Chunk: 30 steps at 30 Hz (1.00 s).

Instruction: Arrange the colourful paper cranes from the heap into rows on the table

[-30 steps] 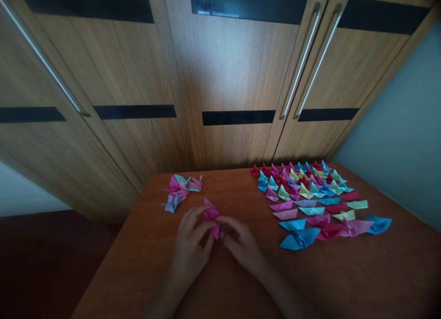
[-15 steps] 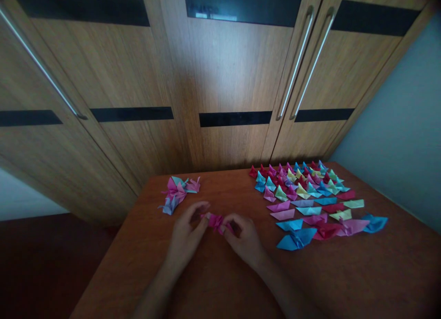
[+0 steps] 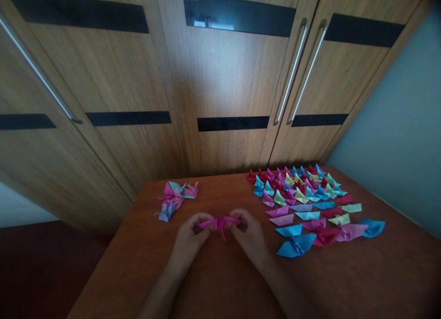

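Note:
A magenta origami crane (image 3: 221, 223) is stretched between my two hands above the middle of the table. My left hand (image 3: 192, 234) pinches its left wing between thumb and fingers. On the other side, my right hand (image 3: 249, 232) grips the right wing the same way. The crane's folded body shows in the gap between the hands, with a thin point hanging down toward me. Beyond my left hand lies a small heap of pink, mint and lilac origami cranes (image 3: 173, 197).
Rows of small folded paper boats (image 3: 299, 195) in many colours cover the right side of the brown table (image 3: 220, 282). Nearer, larger folded pieces include a blue one (image 3: 296, 245). A wooden wardrobe (image 3: 227, 80) with metal handles stands behind the table's far edge.
Both hands have shifted their hold to the crane's wings. The wings are now spread out sideways, and a thin point hangs clear in the middle. The view has tilted slightly.

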{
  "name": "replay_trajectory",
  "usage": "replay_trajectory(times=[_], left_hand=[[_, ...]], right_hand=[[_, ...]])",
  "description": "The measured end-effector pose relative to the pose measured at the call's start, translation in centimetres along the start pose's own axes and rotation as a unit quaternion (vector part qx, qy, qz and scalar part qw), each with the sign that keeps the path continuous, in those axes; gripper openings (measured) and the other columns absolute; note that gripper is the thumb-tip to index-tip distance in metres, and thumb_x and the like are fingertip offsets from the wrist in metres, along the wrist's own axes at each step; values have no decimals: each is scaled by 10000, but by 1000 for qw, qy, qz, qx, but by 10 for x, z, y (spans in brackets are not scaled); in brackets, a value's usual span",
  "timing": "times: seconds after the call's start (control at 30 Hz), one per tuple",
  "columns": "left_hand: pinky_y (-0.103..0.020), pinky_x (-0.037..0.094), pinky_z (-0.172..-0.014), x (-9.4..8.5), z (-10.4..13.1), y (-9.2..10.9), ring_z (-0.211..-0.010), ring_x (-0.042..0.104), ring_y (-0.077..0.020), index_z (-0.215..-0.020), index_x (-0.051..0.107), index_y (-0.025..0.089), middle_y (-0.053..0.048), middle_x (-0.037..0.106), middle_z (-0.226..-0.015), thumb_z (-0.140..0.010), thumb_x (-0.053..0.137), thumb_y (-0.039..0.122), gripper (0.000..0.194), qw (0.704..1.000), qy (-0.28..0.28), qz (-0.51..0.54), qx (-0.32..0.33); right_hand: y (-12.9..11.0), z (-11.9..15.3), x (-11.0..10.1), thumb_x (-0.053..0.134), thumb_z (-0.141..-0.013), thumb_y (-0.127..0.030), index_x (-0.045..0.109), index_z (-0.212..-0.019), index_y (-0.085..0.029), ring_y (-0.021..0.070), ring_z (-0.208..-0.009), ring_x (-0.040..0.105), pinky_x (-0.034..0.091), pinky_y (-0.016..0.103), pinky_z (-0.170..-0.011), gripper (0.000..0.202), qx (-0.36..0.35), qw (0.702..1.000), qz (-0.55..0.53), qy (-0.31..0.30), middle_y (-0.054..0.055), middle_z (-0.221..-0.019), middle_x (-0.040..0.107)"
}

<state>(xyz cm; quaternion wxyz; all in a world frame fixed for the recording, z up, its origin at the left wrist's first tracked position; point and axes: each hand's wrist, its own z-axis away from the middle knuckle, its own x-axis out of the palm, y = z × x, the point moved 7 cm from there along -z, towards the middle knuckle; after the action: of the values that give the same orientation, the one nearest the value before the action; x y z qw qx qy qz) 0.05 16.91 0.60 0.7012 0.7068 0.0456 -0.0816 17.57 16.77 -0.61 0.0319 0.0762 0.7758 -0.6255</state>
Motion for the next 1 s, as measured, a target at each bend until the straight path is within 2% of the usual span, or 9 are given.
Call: replay_trajectory(times=[0.07, 0.13, 0.33, 0.53, 0.63, 0.8, 0.9, 1.0], left_hand=[[-252, 466, -663, 1, 3, 1, -728, 614, -174, -778, 650, 182, -12, 673, -775, -687, 675, 293, 146, 1000, 2, 17, -2], [-241, 459, -657, 3, 6, 3, -721, 603, -166, -760, 637, 180, -5, 657, -757, -688, 680, 285, 135, 999, 5, 35, -1], [-232, 456, -659, 12, 12, 0, -732, 596, -156, -768, 614, 174, -9, 641, -766, -695, 693, 254, 135, 996, -12, 86, -13], [-247, 470, -692, 12, 10, -4, -753, 611, -166, -765, 605, 181, -8, 652, -775, -672, 688, 230, 133, 996, -11, 87, -12], [-266, 477, -732, 10, 10, 1, -792, 628, -186, -794, 627, 184, -19, 675, -811, -662, 667, 203, 140, 999, -13, 45, -2], [-295, 485, -773, 16, 14, 9, -860, 650, -222, -855, 673, 193, -43, 717, -895, -726, 601, 206, 149, 996, -78, -29, 15], [-298, 482, -799, 14, 14, 9, -890, 653, -230, -891, 685, 203, -44, 722, -944, -722, 591, 201, 193, 996, -75, -45, 23], [-285, 471, -779, 13, 12, 6, -858, 644, -222, -885, 689, 201, -33, 717, -895, -734, 572, 209, 192, 995, -76, -65, 24]], right_hand=[[3, -1, 0, 638, -736, -249, 596, -769, -190, 170, -724, 591, 465, 269, -662, 80, 23, 1000, -20, -2, 13, -757, 631], [6, -1, 0, 667, -729, -290, 585, -730, -190, 174, -727, 593, 463, 273, -662, 130, 44, 997, -57, -3, 12, -755, 635], [3, 2, 8, 683, -746, -371, 576, -772, -194, 219, -919, 627, 469, 330, -786, 208, 70, 981, -174, -54, 62, -979, 684], [4, 3, 9, 676, -744, -373, 559, -742, -188, 149, -672, 566, 418, 243, -599, 219, 73, 990, -98, -64, -18, -710, 608], [2, 4, 10, 665, -747, -355, 571, -759, -185, 155, -706, 578, 438, 253, -631, 194, 57, 994, -64, -71, -3, -749, 632], [-2, 7, 16, 653, -742, -288, 597, -782, -193, 187, -818, 628, 488, 290, -704, 117, 48, 992, -58, -99, 39, -901, 686], [-3, 6, 15, 654, -725, -254, 622, -799, -200, 173, -767, 620, 488, 272, -663, 96, 40, 994, -26, -98, 24, -847, 681], [-4, 5, 13, 642, -724, -234, 649, -785, -195, 151, -699, 595, 464, 245, -619, 73, 35, 994, 2, -105, 5, -759, 663]])
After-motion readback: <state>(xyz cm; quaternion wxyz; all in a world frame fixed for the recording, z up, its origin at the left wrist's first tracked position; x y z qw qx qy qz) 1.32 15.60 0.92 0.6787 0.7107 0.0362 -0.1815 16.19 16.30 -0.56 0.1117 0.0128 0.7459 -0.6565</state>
